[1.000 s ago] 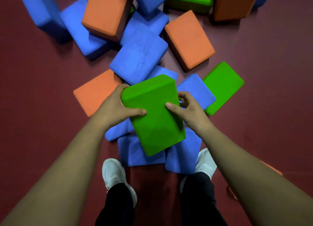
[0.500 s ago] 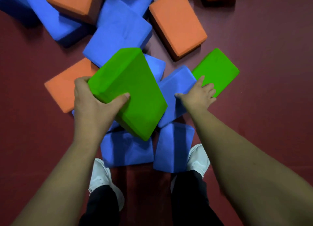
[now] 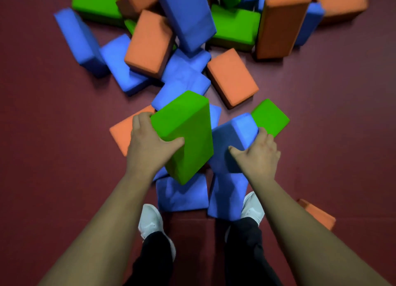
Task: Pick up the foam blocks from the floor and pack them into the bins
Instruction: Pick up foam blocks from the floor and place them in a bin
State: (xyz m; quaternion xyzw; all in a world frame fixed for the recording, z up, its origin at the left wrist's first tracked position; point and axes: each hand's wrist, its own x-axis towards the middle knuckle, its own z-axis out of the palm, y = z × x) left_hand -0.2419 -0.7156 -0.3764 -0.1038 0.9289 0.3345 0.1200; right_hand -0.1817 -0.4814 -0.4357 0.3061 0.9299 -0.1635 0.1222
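Half a second on, the right hand (image 3: pixel 259 157) has gone from lying flat on the blue foam block (image 3: pixel 231 140) to clamping it, thumb on the near face and fingers curled over the far edge, and the block now sits tilted above the maroon floor (image 3: pixel 53 157). The left hand (image 3: pixel 150 146) grips the green foam block (image 3: pixel 188 131) raised over the pile, thumb across one face, fingers round the opposite side. Packing looks barely begun: no bin shows, and many blue, green and orange blocks (image 3: pixel 232 77) lie scattered or heaped ahead. Both held blocks are plain matte bricks with softly rounded edges.
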